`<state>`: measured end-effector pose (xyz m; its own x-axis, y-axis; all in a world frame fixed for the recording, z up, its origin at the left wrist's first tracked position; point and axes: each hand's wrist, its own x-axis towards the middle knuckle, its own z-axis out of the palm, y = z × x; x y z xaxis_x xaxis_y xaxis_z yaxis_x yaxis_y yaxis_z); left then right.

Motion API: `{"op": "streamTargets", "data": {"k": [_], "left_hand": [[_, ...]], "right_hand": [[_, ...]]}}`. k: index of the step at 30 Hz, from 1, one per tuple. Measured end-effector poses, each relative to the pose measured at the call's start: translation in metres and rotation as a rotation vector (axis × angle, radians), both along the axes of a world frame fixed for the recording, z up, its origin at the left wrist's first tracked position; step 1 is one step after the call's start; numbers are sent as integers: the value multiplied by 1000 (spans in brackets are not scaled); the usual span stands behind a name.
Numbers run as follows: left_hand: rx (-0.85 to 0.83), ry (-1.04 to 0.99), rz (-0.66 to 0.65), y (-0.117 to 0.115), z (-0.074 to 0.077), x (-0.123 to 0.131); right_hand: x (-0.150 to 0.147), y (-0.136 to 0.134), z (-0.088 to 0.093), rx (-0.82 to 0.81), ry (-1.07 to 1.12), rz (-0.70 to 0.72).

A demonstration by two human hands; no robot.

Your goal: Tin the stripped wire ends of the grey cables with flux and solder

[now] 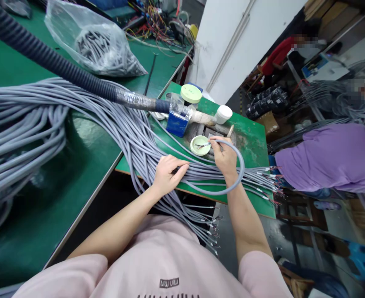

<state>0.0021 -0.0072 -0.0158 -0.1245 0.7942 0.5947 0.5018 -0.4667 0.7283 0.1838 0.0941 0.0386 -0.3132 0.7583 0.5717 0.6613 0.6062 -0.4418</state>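
My right hand (225, 157) pinches a grey cable (242, 159) close to its stripped end, and the rest of that cable loops round over my wrist. Its thin bare wires (198, 146) point into a small pale-green cup (200, 151); whether they touch the bottom I cannot tell. My left hand (169, 174) lies on a thick bundle of grey cables (142, 145), fingers stretched out and thumb apart. Beyond my right forearm, many cable ends (272, 178) with white sleeves and coloured wires fan out at the table edge.
A black corrugated hose (86, 82) crosses above the bundle toward a blue box (176, 123). Behind the cup stand a white jar (224, 113) and a round lid (191, 93). A plastic bag (98, 45) of cables lies on the left table. A co-worker in purple (328, 157) sits right.
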Motion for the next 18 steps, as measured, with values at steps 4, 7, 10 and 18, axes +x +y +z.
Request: {"op": "streamTargets", "data": {"k": [4,7,10,18], "left_hand": [[-8,5,-19,0,1,-1],[-11,3,-19,1,2,-1],[-11,-1,-18,1,2,-1],[-18,-11,-29,1,4,-1]], "right_hand": [[-2,0,0,-6,-80,-11],[-3,0,-2,-14,-104,-13],[-3,1,-5,-2,-100,-9],[-4,-1,-8,25,-124,-13]]}}
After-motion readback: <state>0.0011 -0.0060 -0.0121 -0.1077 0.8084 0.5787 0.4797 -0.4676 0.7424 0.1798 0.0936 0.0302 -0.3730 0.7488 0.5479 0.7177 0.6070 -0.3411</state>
